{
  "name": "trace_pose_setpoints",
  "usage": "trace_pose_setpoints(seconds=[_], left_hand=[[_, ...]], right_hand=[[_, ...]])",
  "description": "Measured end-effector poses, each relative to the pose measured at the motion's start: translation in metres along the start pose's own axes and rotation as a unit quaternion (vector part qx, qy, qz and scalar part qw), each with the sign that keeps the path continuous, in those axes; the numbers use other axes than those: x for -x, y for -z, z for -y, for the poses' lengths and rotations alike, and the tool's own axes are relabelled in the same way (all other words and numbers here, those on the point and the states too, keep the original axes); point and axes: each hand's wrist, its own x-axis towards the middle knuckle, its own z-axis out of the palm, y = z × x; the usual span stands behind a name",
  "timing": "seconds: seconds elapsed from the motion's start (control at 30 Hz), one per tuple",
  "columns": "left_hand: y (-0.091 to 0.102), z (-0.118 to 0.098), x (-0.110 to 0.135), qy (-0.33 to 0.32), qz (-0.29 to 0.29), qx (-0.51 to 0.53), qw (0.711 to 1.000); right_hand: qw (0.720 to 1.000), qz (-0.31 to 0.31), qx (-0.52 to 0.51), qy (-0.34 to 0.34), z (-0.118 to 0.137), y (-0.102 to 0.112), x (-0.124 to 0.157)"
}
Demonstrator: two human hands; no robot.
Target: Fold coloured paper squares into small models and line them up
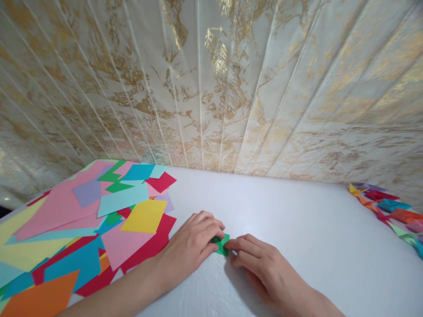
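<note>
A small folded green paper [220, 245] lies on the white table [297, 229] between my two hands. My left hand [193, 246] rests on its left side, fingers curled, with the fingertips pressing the paper. My right hand [261, 264] comes in from the right, and its fingers are drawn together with the tips pinching the paper's right edge. Most of the green piece is hidden under the fingers.
A heap of coloured paper sheets [82, 229] covers the table's left part, with a yellow square [144, 216] on top near my left hand. Several folded paper shapes [390, 207] lie at the right edge. A cream-and-gold panelled wall [211, 88] stands behind.
</note>
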Motion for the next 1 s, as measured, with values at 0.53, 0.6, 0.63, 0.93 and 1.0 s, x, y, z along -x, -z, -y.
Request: trace_pose_setpoints(seconds=[0.53,0.6,0.63,0.93,1.0], left_hand=[[0.002,-0.016,-0.004,-0.015,-0.061,0.087,0.994],[-0.001,-0.017,-0.005,-0.02,-0.071,0.105,0.992],[-0.002,-0.016,-0.005,-0.018,-0.07,0.108,0.992],[-0.007,-0.011,0.003,-0.043,-0.077,-0.01,0.996],[-0.008,-0.014,0.005,-0.077,-0.039,-0.033,0.996]], right_hand=[[0.994,-0.087,-0.046,-0.054,0.004,-0.006,-0.006],[0.993,-0.097,-0.066,-0.023,0.005,-0.005,-0.005],[0.993,-0.098,-0.07,-0.011,0.005,-0.003,-0.005],[0.978,-0.026,0.205,0.017,-0.004,-0.001,-0.007],[0.985,-0.022,0.173,0.001,-0.007,0.0,-0.006]])
